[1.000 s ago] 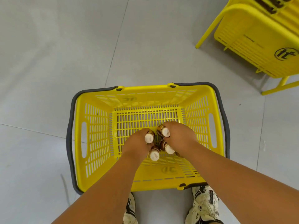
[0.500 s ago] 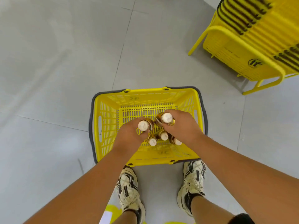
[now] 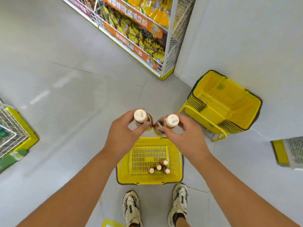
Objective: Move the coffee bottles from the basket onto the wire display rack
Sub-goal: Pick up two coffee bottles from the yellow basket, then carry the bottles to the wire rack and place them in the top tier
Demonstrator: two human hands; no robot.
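Observation:
A yellow basket (image 3: pixel 124 163) stands on the floor by my feet. Several brown coffee bottles with white caps (image 3: pixel 158 167) stand clustered in its near right part. My left hand (image 3: pixel 122 133) grips one coffee bottle (image 3: pixel 140 116) upright, lifted well above the basket. My right hand (image 3: pixel 185 134) grips another coffee bottle (image 3: pixel 171 120) beside it, the two almost touching. A white wire rack (image 3: pixel 11 133) on a yellow base shows at the left edge.
A stack of yellow baskets (image 3: pixel 224 104) on a yellow stand sits at the right against a white wall. A shelf of yellow snack packs (image 3: pixel 139 30) runs along the back. Another mesh stand (image 3: pixel 293 151) is at the far right. Grey tiled floor lies between.
Both hands have risen out of the basket, each with one bottle. The view has lifted, bringing shelves and the wire rack into sight, while the other bottles stayed in the basket.

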